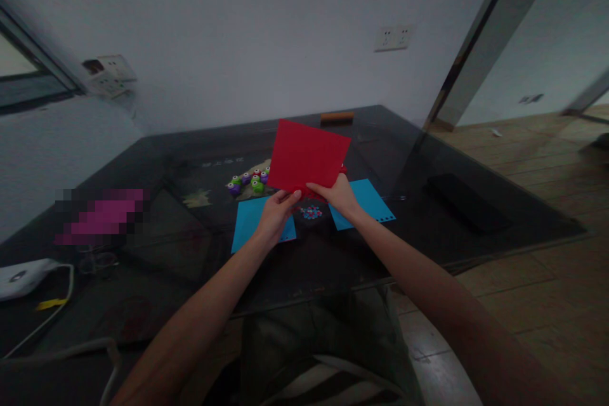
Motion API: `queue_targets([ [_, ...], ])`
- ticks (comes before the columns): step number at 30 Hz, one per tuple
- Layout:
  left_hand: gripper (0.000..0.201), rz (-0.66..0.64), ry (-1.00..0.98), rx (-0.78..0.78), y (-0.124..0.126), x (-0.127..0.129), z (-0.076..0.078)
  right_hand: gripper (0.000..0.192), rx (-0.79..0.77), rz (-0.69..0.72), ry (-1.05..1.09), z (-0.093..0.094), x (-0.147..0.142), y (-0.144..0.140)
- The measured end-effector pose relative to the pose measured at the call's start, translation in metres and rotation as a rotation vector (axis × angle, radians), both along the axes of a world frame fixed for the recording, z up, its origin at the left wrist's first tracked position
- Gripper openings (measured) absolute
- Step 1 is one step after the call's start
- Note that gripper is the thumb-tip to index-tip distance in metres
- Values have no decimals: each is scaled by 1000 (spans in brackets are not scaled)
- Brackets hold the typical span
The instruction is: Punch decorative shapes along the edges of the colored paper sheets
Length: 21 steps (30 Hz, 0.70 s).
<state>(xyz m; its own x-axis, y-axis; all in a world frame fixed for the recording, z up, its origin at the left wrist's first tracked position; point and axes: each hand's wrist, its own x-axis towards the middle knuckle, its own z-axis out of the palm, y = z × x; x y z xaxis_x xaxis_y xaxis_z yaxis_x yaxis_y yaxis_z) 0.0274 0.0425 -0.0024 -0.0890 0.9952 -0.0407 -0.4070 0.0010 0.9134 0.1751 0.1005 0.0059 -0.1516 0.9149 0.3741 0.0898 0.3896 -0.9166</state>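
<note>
Both my hands hold a red sheet of paper (308,155) upright above a dark glass table (190,247). My left hand (276,212) pinches its lower left edge and my right hand (339,195) grips its lower right edge. Something red also sits in my right hand behind the sheet, mostly hidden. Two blue sheets with punched edges lie flat below: one (250,222) under my left hand, the other (368,200) beside my right hand. Small punched paper shapes (311,212) lie between them.
Several small green and purple craft punches (247,183) sit behind the red sheet. A white device with a cable (23,276) lies at the table's left end, a blurred pink object (102,216) near it, an orange bar (337,117) at the far edge.
</note>
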Motion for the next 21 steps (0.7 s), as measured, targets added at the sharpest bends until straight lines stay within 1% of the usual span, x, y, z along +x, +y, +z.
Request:
queue_targets([
  [9,32,28,5,-19,-2,2,5,36,24,-7,-17,-1,1,1],
  [16,31,30,18,-9,-2,1,3,32,25,18,10,0,0,-1],
  [21,32,25,15,-7,-2,1,4,34,34,0,7,-2,0,0],
])
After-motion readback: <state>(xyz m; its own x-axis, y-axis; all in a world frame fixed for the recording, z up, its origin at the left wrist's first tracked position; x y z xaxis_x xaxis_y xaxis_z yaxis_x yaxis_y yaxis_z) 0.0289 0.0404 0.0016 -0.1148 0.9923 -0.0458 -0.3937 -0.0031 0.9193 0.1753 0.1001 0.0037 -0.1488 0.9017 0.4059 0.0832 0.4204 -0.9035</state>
